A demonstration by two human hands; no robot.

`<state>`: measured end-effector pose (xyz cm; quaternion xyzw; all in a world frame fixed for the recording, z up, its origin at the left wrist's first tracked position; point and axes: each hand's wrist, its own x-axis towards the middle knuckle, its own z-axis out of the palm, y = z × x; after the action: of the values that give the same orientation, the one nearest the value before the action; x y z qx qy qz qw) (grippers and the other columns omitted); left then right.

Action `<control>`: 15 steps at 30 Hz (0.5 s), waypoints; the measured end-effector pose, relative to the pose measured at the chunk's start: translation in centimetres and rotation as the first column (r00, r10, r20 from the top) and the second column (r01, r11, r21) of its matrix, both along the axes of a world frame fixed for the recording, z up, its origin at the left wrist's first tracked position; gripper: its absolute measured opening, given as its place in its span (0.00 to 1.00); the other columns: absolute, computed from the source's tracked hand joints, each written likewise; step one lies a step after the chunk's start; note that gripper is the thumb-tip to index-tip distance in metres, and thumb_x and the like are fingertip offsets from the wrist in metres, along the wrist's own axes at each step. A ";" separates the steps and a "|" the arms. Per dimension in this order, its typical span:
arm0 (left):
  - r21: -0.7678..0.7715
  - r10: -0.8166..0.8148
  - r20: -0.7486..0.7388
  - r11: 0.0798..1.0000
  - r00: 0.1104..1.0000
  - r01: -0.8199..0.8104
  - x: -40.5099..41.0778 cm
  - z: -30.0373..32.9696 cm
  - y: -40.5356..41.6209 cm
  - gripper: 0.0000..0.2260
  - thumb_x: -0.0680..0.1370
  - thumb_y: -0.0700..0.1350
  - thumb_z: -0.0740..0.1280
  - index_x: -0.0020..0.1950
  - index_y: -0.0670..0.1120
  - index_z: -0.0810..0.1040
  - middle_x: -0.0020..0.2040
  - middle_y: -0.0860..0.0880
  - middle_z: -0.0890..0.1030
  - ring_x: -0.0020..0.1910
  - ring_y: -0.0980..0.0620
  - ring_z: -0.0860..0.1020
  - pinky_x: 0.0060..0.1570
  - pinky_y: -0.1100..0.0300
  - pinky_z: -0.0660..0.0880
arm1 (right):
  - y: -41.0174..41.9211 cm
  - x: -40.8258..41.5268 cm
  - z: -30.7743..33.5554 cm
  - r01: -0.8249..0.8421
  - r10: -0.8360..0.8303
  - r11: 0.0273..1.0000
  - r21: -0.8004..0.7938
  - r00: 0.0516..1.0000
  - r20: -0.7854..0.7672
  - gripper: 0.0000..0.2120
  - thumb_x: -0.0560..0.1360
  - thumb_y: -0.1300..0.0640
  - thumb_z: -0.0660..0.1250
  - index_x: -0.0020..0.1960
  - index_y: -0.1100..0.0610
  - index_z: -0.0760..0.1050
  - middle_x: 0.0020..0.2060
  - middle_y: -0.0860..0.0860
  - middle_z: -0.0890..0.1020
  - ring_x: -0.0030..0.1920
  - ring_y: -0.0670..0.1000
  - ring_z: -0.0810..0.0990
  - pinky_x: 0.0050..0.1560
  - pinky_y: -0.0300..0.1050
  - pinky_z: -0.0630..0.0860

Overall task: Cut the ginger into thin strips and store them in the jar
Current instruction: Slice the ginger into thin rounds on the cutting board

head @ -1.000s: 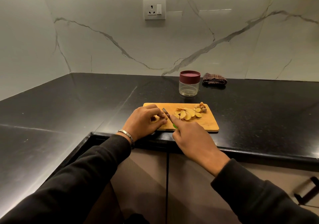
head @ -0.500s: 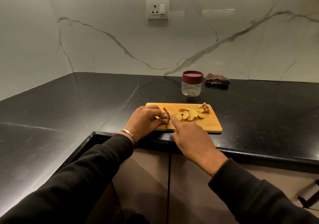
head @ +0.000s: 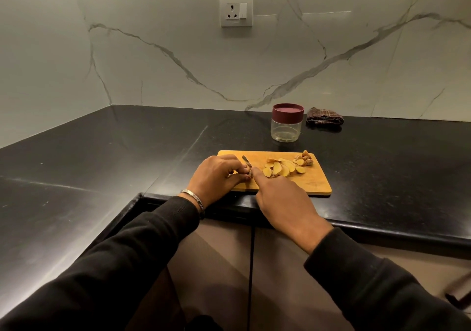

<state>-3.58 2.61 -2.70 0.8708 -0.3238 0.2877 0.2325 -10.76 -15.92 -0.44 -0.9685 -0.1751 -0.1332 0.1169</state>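
Left hand (head: 216, 175) pinches a mostly hidden ginger piece (head: 248, 172). Right hand (head: 283, 198) grips the knife (head: 246, 161), handle hidden. Slices (head: 279, 169) lie at 3 o'clock.

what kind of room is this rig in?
Most likely a home kitchen: a black stone counter with cabinet doors below, a marble-look backsplash with a wall socket, and a wooden cutting board with sliced ginger.
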 end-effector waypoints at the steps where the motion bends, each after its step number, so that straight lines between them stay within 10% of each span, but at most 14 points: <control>1: -0.001 -0.004 -0.004 1.000 1.000 0.004 0.0 0.0 0.0 0.09 0.75 0.52 0.71 0.46 0.47 0.85 0.44 0.52 0.84 0.40 0.56 0.81 0.40 0.56 0.81 | 0.0 0.0 0.0 -0.006 0.006 1.000 0.001 1.000 -0.009 0.27 0.84 0.55 0.54 0.81 0.49 0.51 0.37 0.47 0.71 0.34 0.45 0.68 0.29 0.39 0.60; 15: -0.037 -0.028 -0.022 0.999 0.999 0.027 0.3 -0.1 0.1 0.05 0.75 0.47 0.74 0.45 0.46 0.86 0.44 0.52 0.84 0.44 0.58 0.82 0.44 0.60 0.81 | -0.5 -0.2 -0.4 -0.031 0.034 0.999 0.034 0.995 -0.098 0.28 0.84 0.54 0.55 0.81 0.48 0.51 0.42 0.50 0.74 0.42 0.50 0.73 0.39 0.45 0.68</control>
<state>-3.32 2.73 -2.83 0.8650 -0.3278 0.2807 0.2561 -11.01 -16.45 -0.85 -0.9688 -0.1827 -0.0862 0.1433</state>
